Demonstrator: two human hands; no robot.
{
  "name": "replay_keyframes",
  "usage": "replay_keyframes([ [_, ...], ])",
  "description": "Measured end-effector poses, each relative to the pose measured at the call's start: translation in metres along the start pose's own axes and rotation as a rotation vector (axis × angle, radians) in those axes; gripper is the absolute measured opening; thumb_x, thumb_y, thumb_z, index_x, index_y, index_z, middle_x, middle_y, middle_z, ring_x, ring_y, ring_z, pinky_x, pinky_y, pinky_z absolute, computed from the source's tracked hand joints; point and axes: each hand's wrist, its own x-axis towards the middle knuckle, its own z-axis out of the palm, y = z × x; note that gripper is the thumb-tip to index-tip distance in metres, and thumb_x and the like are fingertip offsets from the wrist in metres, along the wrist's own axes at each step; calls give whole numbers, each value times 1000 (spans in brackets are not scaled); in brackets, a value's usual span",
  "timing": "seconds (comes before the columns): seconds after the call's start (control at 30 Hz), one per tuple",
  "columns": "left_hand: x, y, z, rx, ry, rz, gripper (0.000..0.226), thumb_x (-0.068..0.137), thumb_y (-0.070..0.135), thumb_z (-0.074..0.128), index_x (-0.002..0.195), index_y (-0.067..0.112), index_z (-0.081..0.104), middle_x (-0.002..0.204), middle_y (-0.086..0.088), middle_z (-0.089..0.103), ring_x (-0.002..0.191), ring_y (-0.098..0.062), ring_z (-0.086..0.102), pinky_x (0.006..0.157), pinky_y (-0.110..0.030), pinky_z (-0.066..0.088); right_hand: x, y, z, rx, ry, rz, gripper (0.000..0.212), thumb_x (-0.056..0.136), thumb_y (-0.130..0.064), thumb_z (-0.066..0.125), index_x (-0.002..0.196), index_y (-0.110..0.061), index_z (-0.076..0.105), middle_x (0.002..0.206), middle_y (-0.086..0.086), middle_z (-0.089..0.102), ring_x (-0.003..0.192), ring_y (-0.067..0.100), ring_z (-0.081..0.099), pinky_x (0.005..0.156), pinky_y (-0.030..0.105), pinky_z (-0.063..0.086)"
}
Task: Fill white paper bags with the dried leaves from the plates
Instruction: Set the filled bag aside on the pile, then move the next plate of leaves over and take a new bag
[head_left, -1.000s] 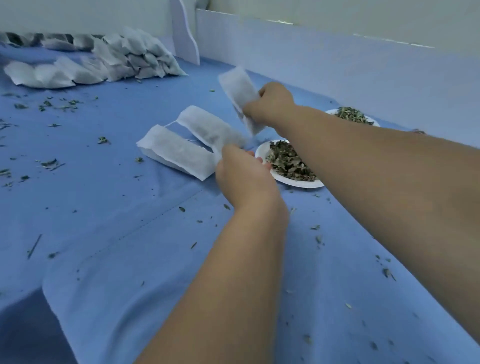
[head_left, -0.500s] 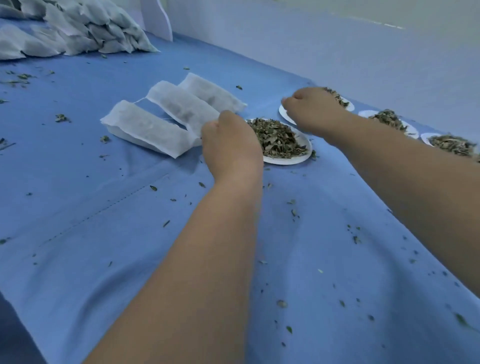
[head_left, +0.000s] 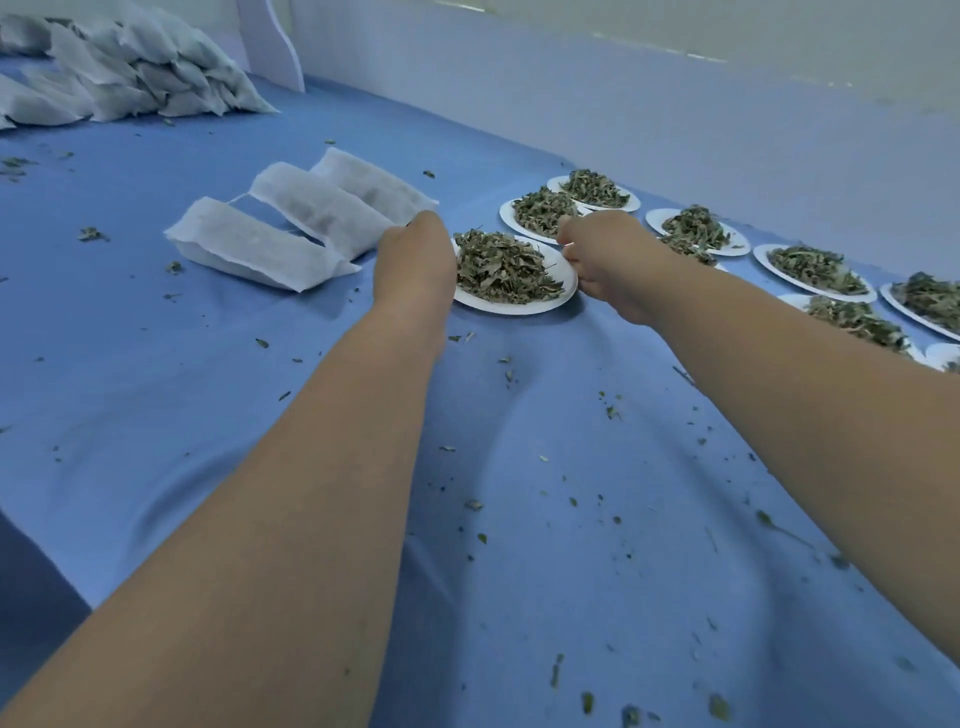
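A white paper plate (head_left: 519, 309) heaped with dried leaves (head_left: 498, 265) sits on the blue cloth at centre. My left hand (head_left: 415, 254) is at its left rim, fingers curled down out of sight. My right hand (head_left: 608, 260) grips the right rim with curled fingers. Left of the plate lie three white paper bags side by side: the nearest (head_left: 249, 249), the middle one (head_left: 317, 208) and the far one (head_left: 369, 182). The left hand is right beside the end of the middle bag.
More plates of dried leaves (head_left: 815, 265) run in a row to the right. A pile of filled white bags (head_left: 130, 78) lies at the back left beside a white divider (head_left: 270, 41). Loose leaf bits dot the blue cloth (head_left: 519, 467). A pale wall (head_left: 571, 104) bounds the far side.
My right hand laid down the bag it held a second ago and moved to the nearest plate's right rim. My left hand stayed by the plate's left rim. The view turned right.
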Motion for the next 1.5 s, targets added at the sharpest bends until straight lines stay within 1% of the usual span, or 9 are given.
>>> replay_keyframes([
  [0.07,-11,0,3,-26,-65,-37,14,91,23,41,78,21,39,75,4,37,73,-17,37,73,-30,34,-16,8,-23,-4,18,40,39,85,-29,50,111,-1,58,94,6,50,85,22,43,75,41,28],
  [0.13,-28,-4,10,-19,-127,-59,6,93,24,44,88,21,47,87,2,45,79,-15,45,83,-29,41,-37,20,-51,67,52,84,45,86,-29,54,121,0,60,105,4,66,93,15,60,104,44,53],
  [0.27,-81,-3,39,57,-323,-65,12,98,29,49,96,19,56,101,-2,54,96,-15,57,95,-29,51,-99,52,-124,203,108,118,17,94,-26,60,98,-11,65,95,13,63,86,20,42,88,27,54],
  [0.57,-231,-55,130,167,-688,-98,10,101,27,51,109,24,54,117,-1,62,109,-13,63,100,-34,53,-285,145,-270,182,345,233,27,99,-36,64,121,-20,63,113,6,72,101,14,72,88,29,58],
  [0.77,-296,-85,164,306,-880,-78,26,98,12,45,75,25,40,91,-7,38,90,-20,34,77,-30,44,-366,193,-314,93,407,254,9,99,-36,64,102,-28,66,98,-5,78,89,5,75,88,31,56],
  [0.97,-315,-101,169,386,-849,68,12,95,20,51,84,21,58,107,-1,62,99,-19,62,103,-47,51,-391,219,-315,-44,404,234,18,90,-54,64,99,-39,66,98,-12,77,99,7,73,102,45,52],
  [1.13,-318,-107,169,422,-806,95,10,91,31,56,95,31,65,112,5,66,102,-10,67,94,-41,56,-404,228,-315,-161,385,206,13,90,-59,59,100,-51,61,91,-17,74,97,20,71,87,41,56],
  [1.37,-328,-109,169,591,-661,567,23,93,34,49,113,39,57,109,18,60,84,9,58,66,-24,40,-430,240,-318,-368,424,96,21,79,-48,75,94,-36,66,94,-26,69,92,-12,63,72,16,45],
  [1.5,-355,-120,175,647,-809,834,27,94,30,47,121,37,47,64,7,54,44,-3,46,42,-26,38,-434,249,-301,-430,337,148,48,63,-68,78,99,-41,60,102,-25,64,103,-13,57,77,16,45],
])
